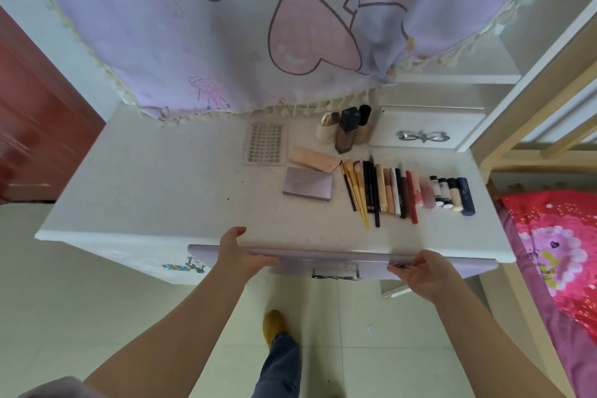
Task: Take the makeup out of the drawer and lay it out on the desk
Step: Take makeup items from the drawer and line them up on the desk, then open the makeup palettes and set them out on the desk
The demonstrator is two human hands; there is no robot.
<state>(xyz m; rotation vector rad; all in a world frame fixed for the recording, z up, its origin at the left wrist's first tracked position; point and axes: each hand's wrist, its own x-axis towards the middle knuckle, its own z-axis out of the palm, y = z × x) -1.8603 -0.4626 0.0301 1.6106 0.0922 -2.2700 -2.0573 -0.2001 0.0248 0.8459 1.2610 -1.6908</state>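
The lilac drawer front (329,260) sits nearly flush under the white desk's (161,187) front edge. My left hand (240,252) grips the drawer's top edge at the left, and my right hand (415,270) grips it at the right. On the desk lies a row of several brushes, pencils and tubes (407,192), a lilac palette (307,184), a peach pouch (311,158) and a lash tray (266,144). Bottles (347,129) stand at the back.
A purple curtain with hearts (258,26) hangs over the back of the desk. A small white drawer unit (426,129) stands at the back right. A bed with red bedding (555,245) is to the right, a red door (35,126) to the left.
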